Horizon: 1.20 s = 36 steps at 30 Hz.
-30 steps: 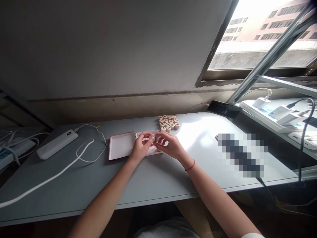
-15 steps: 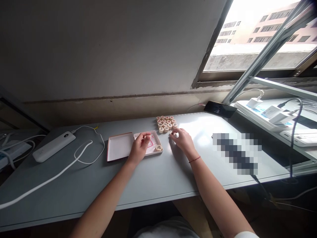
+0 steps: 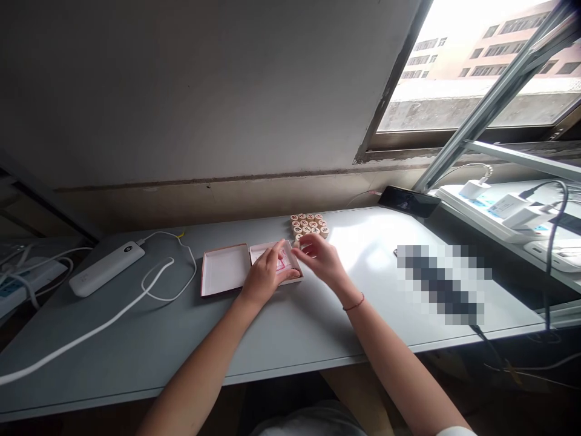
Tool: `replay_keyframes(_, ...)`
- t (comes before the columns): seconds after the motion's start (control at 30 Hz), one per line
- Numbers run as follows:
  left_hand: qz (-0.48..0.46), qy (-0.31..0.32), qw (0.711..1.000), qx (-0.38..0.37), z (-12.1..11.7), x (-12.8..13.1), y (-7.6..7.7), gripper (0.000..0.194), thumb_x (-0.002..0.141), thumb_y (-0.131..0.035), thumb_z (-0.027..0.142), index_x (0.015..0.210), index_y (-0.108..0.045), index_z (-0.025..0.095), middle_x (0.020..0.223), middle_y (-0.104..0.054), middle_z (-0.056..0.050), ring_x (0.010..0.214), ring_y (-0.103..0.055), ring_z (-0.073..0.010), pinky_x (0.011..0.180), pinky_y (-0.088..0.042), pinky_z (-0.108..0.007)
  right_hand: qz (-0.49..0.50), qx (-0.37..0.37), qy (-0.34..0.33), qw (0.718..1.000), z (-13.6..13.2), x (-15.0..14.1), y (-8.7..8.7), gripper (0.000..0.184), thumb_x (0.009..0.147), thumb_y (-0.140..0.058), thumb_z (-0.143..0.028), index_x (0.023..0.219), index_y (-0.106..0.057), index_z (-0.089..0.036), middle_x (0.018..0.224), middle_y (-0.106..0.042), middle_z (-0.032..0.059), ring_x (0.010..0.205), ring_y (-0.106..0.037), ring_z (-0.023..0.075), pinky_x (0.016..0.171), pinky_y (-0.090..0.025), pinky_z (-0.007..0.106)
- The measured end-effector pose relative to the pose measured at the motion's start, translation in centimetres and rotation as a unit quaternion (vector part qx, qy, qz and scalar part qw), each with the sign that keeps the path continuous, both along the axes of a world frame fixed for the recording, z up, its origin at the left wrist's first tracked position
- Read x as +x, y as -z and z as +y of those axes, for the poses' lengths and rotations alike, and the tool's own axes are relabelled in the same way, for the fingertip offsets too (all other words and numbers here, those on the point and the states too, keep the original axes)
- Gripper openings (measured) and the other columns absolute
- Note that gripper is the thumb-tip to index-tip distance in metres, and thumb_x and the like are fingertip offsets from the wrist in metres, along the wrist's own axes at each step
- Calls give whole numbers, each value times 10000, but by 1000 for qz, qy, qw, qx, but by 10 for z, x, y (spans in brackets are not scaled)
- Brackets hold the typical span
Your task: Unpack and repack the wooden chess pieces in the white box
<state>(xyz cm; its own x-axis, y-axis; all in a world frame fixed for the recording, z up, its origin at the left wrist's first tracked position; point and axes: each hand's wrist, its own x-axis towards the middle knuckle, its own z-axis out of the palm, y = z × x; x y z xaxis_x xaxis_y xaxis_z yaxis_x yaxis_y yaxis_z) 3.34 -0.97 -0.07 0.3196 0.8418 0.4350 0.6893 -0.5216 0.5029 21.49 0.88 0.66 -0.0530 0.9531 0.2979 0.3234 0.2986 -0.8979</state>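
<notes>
A tight cluster of round wooden xiangqi pieces [image 3: 308,224] stands on the grey table [image 3: 308,321], just behind my hands. My right hand [image 3: 318,259] reaches left from the cluster, its fingertips pinching a wooden piece [image 3: 298,238] at the cluster's front corner. My left hand [image 3: 267,274] rests over the pink-lined box tray [image 3: 272,252], fingers spread with nothing in them. Beside that tray lies its open lid [image 3: 224,270], white inside with a dark red edge. The hand hides the tray's near right corner.
A white power bank [image 3: 106,269] and loose white cable [image 3: 167,284] lie to the left. A black phone [image 3: 408,201] sits at the table's back edge. A pixelated patch [image 3: 442,284] covers part of the table on the right, beyond which stands a power strip [image 3: 490,209].
My right hand has moved left, from the right of the cluster to its front corner. My left hand has shifted right over the tray, covering the piece that lay in its corner.
</notes>
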Motion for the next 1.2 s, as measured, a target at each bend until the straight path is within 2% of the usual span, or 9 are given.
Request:
replay_keyframes(0.1,52,19,998,-12,-2,-1,-1,552,828,-634,491,1296,-490,236,1078,-646,-79,1002,-631,-247,876,-502,-373,-103,25,122,987,12,30,4,186,741,-641,-366,820,-583,-208,822,-662,36,658,-624,162,647,-500,308)
replay_keyframes(0.2,107,54,992,-32,-5,1,-2,460,844,-622,468,1225,-558,216,1089,-650,-92,1023,-623,-268,870,-499,-394,-181,9,169,969,19,48,12,145,727,-609,-316,832,-594,-216,844,-672,30,640,-593,161,637,-463,304)
replay_keyframes(0.37,154,51,985,-59,-9,8,-3,440,866,-614,412,1243,-555,196,1058,-659,-79,979,-638,-259,846,-507,-386,-242,-6,166,956,23,47,27,135,718,-572,-263,848,-566,-229,841,-664,14,610,-537,150,616,-402,280)
replay_keyframes(0.53,174,43,982,-58,-10,10,-4,447,893,-588,364,1304,-507,206,1118,-665,-70,1014,-637,-240,865,-503,-355,-286,-1,177,942,25,42,34,131,749,-526,-240,871,-571,-232,808,-607,31,714,-546,177,643,-385,267)
replay_keyframes(0.8,205,60,977,3,-11,9,4,400,936,-515,332,1309,-495,191,1147,-672,-82,1024,-639,-227,856,-495,-338,-249,-31,191,949,31,42,35,91,773,-547,-291,826,-497,-236,816,-614,14,728,-542,176,630,-368,262)
replay_keyframes(0.93,220,64,973,29,-13,13,4,326,944,-486,282,1251,-535,185,1110,-681,-85,968,-646,-222,829,-490,-334,-221,-14,200,954,29,39,31,184,751,-589,-374,831,-511,-228,878,-565,35,742,-525,176,640,-383,270)
replay_keyframes(1.03,211,70,975,19,-15,15,2,269,931,-499,236,1184,-566,179,1088,-677,-82,953,-646,-221,810,-493,-331,-175,9,156,972,21,33,21,238,771,-582,-442,818,-514,-218,754,-502,5,657,-461,149,615,-370,263)
replay_keyframes(1.13,165,62,984,-15,-14,15,0,231,899,-543,212,1126,-582,191,1067,-671,-64,931,-651,-214,791,-505,-326,-124,-12,13,992,12,25,9,273,828,-536,-469,772,-526,-202,622,-442,-30,579,-386,120,561,-331,247)
replay_keyframes(1.2,127,54,990,-32,-13,14,0,213,870,-583,204,1083,-590,199,1041,-668,-55,924,-650,-211,785,-511,-324,-111,-41,-88,989,7,21,3,325,836,-539,-494,739,-554,-184,611,-453,-24,572,-372,110,532,-308,241)
